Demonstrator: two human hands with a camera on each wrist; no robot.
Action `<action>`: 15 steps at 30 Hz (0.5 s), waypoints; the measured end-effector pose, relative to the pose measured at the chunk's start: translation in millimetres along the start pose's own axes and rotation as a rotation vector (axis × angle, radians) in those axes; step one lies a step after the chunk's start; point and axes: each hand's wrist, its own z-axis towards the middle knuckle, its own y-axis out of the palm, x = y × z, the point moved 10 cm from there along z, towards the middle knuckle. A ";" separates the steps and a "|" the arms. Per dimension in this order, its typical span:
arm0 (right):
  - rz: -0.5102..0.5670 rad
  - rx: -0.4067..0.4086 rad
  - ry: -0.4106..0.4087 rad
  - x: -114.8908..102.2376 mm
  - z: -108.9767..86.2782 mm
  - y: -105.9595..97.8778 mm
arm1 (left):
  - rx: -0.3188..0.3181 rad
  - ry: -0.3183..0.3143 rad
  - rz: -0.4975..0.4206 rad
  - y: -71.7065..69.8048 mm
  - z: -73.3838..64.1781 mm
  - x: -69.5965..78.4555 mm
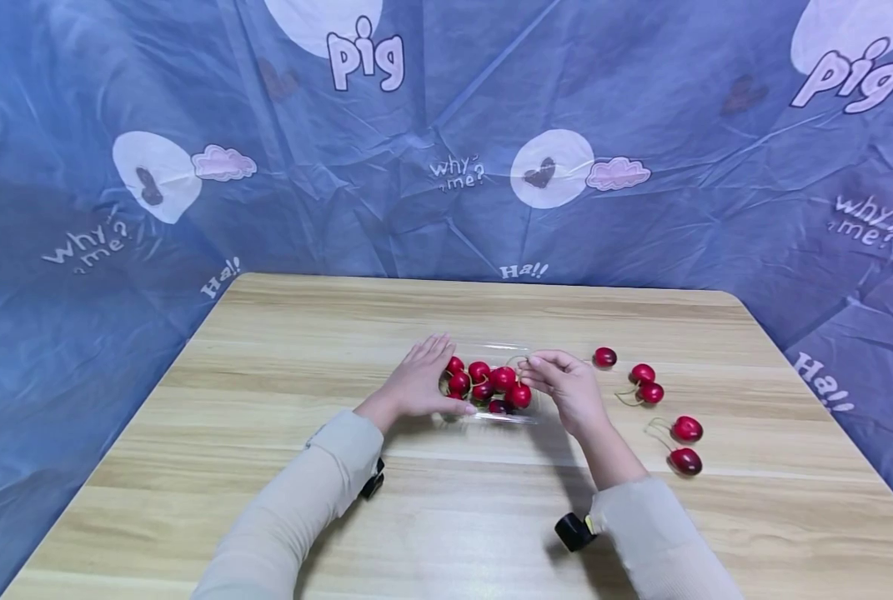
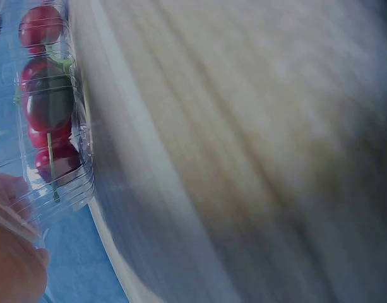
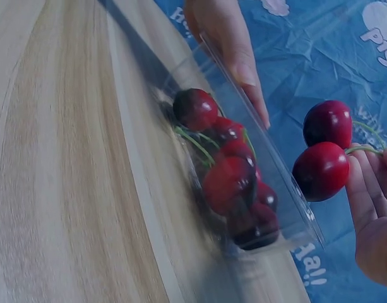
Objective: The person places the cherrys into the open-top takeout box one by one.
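Note:
A clear plastic box (image 1: 494, 345) holds several dark red cherries (image 3: 228, 180) with green stems. At its left end, my left hand (image 1: 419, 383) spans the box, thumb along the near rim and fingers across to the far side. My right hand (image 1: 566, 385) is at the box's right end, pinching thin green stems between thumb and fingertips. From these stems two cherries (image 3: 321, 172) hang just over the rim in the right wrist view. In the left wrist view, cherries (image 2: 49, 101) show through the ribbed wall, with part of the left hand (image 2: 13, 252) at the corner.
To the right of the box, several loose cherries (image 1: 686, 461) lie on the wooden table (image 1: 446, 517), some with stems. A blue printed cloth (image 1: 446, 225) hangs behind the table's far edge. Both wrists wear small black cameras (image 1: 575, 532).

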 end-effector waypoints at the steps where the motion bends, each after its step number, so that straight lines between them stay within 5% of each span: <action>1: 0.006 -0.010 0.002 -4.1 -1.5 7.2 | 0.000 0.000 0.001 0.1 0.2 0.0; 12: -0.034 0.032 0.057 34.8 15.8 -1.4 | -0.004 -0.009 0.003 0.6 0.2 0.0; 15: -0.058 0.028 0.058 23.3 9.2 15.5 | -0.003 -0.009 0.003 0.6 0.1 -0.7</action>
